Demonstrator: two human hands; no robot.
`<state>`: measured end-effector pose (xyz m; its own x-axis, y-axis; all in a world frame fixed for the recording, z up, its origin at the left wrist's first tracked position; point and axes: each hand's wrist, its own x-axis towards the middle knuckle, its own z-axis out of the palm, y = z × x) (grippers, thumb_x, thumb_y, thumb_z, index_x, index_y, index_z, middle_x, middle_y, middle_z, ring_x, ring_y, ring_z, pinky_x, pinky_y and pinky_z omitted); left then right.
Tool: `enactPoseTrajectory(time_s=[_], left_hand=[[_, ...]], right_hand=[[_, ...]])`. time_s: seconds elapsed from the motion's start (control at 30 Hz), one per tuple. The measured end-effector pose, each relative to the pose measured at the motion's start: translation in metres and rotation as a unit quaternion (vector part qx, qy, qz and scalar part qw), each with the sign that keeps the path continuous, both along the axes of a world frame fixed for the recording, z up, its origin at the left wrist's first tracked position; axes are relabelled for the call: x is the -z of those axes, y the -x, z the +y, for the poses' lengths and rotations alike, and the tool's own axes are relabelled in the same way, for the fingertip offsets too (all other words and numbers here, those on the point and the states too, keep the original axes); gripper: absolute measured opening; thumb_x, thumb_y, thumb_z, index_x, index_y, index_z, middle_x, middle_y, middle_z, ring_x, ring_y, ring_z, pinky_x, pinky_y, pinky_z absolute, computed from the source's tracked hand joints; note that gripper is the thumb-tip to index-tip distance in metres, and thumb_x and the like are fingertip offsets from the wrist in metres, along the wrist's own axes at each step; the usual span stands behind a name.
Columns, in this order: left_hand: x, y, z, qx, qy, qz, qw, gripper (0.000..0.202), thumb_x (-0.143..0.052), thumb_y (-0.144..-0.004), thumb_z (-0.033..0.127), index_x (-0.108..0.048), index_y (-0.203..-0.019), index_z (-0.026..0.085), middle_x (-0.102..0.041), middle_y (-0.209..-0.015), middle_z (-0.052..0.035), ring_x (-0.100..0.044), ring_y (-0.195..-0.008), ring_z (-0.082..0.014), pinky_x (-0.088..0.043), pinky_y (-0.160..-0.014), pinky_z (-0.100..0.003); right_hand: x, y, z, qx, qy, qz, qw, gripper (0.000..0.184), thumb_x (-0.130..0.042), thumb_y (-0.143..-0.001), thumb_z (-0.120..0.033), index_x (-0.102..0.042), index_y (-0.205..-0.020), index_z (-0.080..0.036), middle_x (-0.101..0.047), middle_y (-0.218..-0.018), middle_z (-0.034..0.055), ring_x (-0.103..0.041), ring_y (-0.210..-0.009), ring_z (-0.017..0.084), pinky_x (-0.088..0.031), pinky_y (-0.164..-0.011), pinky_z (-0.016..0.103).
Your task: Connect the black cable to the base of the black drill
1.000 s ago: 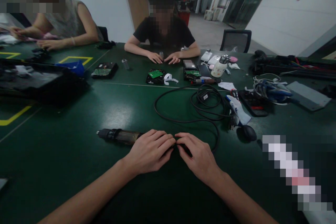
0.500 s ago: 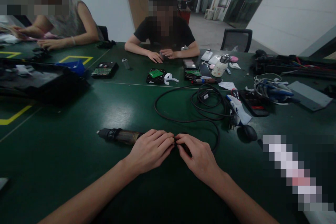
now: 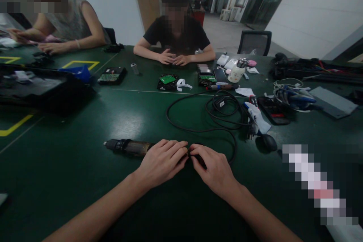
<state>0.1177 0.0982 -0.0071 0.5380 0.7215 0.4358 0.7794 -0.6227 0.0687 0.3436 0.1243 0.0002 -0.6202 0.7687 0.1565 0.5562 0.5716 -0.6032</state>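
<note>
A dark cylindrical power tool [image 3: 127,146] lies on the green table [image 3: 85,181], its nose pointing left. My left hand [image 3: 163,162] rests curled over the tool's rear end. My right hand [image 3: 212,168] is beside it, fingertips pinched on the tool's end where the black cable [image 3: 198,130] leaves it. The two hands' fingertips nearly touch. The part under the fingers is hidden. The cable loops away to the right and back.
Opposite me sits a person with both hands [image 3: 174,59] on the table, hard drives [image 3: 168,82] in front. Another person's arm [image 3: 65,45] is at far left. A black case [image 3: 42,89] stands left; tools, a mouse [image 3: 268,142] and cables lie right.
My hands have stayed on the tool's end with only slight finger shifts. The person opposite has drawn both hands together.
</note>
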Motion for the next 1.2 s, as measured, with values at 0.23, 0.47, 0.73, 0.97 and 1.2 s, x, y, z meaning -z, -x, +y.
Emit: enactPoseTrajectory(time_s=[0.23,0.47,0.73,0.97,1.2], left_hand=[[-0.0005,0.0009,-0.0004,0.002,0.003,-0.004,1.0,0.017,-0.055,-0.103,0.031,-0.063,-0.112,0.02,-0.069,-0.128,-0.0037,-0.067,-0.108,-0.0207,-0.05,-0.089,-0.038],[-0.0043,0.0014,-0.002,0.021,0.005,-0.007,1.0,0.022,-0.054,-0.101,0.026,-0.063,-0.119,0.018,-0.068,-0.132,-0.0062,-0.066,-0.112,-0.0223,-0.049,-0.091,-0.039],[0.0006,0.0002,0.0,-0.006,0.0,0.005,1.0,0.014,-0.054,-0.105,0.03,-0.062,-0.109,0.019,-0.069,-0.128,-0.0035,-0.067,-0.107,-0.0203,-0.049,-0.089,-0.037],[-0.0037,0.0013,-0.0024,0.019,0.022,0.003,1.0,0.023,-0.055,-0.1,0.03,-0.062,-0.119,0.019,-0.067,-0.134,-0.0055,-0.066,-0.113,-0.0237,-0.049,-0.09,-0.041],[-0.0006,0.0023,-0.0016,0.001,0.011,0.008,1.0,0.018,-0.052,-0.104,0.029,-0.063,-0.115,0.019,-0.068,-0.132,-0.0036,-0.066,-0.112,-0.0211,-0.048,-0.091,-0.039]], right_hand=[[0.0006,0.0001,0.0003,0.001,0.0,0.001,1.0,0.013,-0.053,-0.103,-0.02,-0.058,-0.114,-0.026,-0.069,-0.125,0.0027,-0.068,-0.113,0.021,-0.054,-0.096,0.037],[-0.0013,0.0002,-0.0001,0.002,0.0,0.003,1.0,0.014,-0.053,-0.103,-0.019,-0.058,-0.115,-0.026,-0.069,-0.125,0.0036,-0.068,-0.112,0.021,-0.054,-0.095,0.036],[0.0,-0.0003,-0.0003,0.004,-0.008,-0.001,1.0,0.013,-0.054,-0.102,-0.02,-0.059,-0.113,-0.026,-0.069,-0.124,0.0028,-0.068,-0.112,0.021,-0.054,-0.095,0.036],[-0.001,0.0,-0.0011,0.003,-0.006,-0.002,1.0,0.014,-0.053,-0.103,-0.02,-0.059,-0.114,-0.026,-0.07,-0.125,0.0034,-0.069,-0.112,0.021,-0.054,-0.095,0.036],[-0.001,-0.0006,-0.0009,0.006,-0.003,-0.001,1.0,0.013,-0.054,-0.102,-0.02,-0.058,-0.113,-0.026,-0.069,-0.125,0.0024,-0.069,-0.111,0.021,-0.054,-0.094,0.036]])
